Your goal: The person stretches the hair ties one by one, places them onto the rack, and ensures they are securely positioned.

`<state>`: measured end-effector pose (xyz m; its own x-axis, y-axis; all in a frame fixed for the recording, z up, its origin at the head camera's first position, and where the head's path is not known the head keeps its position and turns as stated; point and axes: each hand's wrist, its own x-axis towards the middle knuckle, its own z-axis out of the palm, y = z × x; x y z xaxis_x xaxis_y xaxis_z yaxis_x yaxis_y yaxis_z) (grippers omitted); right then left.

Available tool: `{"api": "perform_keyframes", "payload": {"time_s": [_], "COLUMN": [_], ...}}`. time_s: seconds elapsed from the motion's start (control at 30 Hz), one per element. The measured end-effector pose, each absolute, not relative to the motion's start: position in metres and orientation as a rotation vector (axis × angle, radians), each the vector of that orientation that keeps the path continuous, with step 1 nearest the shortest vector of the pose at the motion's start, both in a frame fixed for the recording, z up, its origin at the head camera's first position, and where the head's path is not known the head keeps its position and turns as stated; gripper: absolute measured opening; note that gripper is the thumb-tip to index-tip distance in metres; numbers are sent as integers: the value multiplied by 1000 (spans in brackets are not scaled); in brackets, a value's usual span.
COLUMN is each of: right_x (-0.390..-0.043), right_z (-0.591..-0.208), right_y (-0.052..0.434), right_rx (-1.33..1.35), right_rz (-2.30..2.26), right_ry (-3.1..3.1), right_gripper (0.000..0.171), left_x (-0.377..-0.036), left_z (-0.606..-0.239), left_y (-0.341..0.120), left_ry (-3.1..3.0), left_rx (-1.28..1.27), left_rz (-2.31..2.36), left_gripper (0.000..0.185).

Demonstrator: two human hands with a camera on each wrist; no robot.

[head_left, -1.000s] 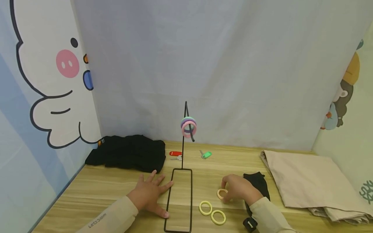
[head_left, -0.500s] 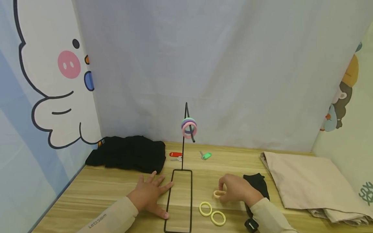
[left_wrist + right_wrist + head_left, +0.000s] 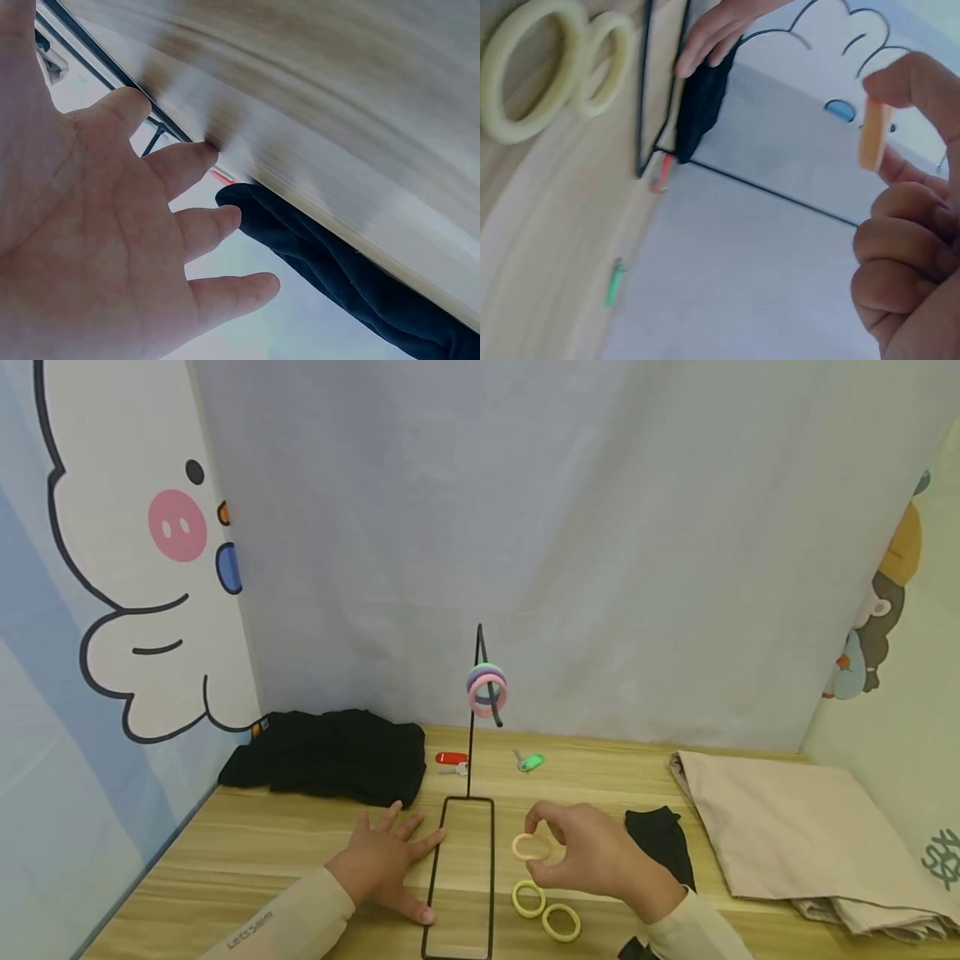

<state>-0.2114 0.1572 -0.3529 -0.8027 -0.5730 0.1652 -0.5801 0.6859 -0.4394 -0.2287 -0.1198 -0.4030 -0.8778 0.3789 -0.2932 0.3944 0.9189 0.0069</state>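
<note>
My right hand (image 3: 600, 852) pinches a pale orange ring (image 3: 873, 135) between thumb and index finger, raised above the table; its other fingers are curled. My left hand (image 3: 386, 864) lies with spread, straight fingers on the table at the left side of the black wire stand (image 3: 492, 877), thumb and index finger touching its rectangular base. On the stand's upper arm hang a pink ring (image 3: 473, 695), a purple ring (image 3: 473, 677) and a mint ring (image 3: 486, 667). Two yellow rings, a nearer one (image 3: 561, 939) and a farther one (image 3: 515, 900), lie right of the base.
Behind the stand lie keys with a red tag (image 3: 451, 758) and a green tag (image 3: 532, 762). Black folded cloth (image 3: 337, 756) sits at back left. On the right are a small black cloth (image 3: 663, 839) and folded beige fabric (image 3: 802, 827). A grey curtain (image 3: 600, 543) stands behind.
My right hand has lifted the pale orange ring off the table and moved left with it, to above the yellow rings. My left hand has stayed in place.
</note>
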Motion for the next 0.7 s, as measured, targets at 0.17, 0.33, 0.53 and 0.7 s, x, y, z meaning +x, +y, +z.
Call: {"api": "perform_keyframes", "payload": {"time_s": [0.17,0.33,0.53,0.7], "right_x": [-195,-183,-171,-169], "right_z": [-335,-310,-274,-247], "right_y": [149,141,126,114], "right_rx": [1108,1221,1227,1172], "right_rz": [705,648,541,460], "right_ry": [-2539,-2119,-1764,-1607], "right_gripper": [25,20,24,22], "left_x": [-230,-230,-228,-228], "left_z": [-405,-404,-402,-403], "left_y": [-120,-120,-120,-119], "left_ry": [2782,2781,2785,2799], "left_rx": [569,563,567,579], "left_rz": [-87,-99,-95,-98], "left_gripper": [105,105,105,104]}}
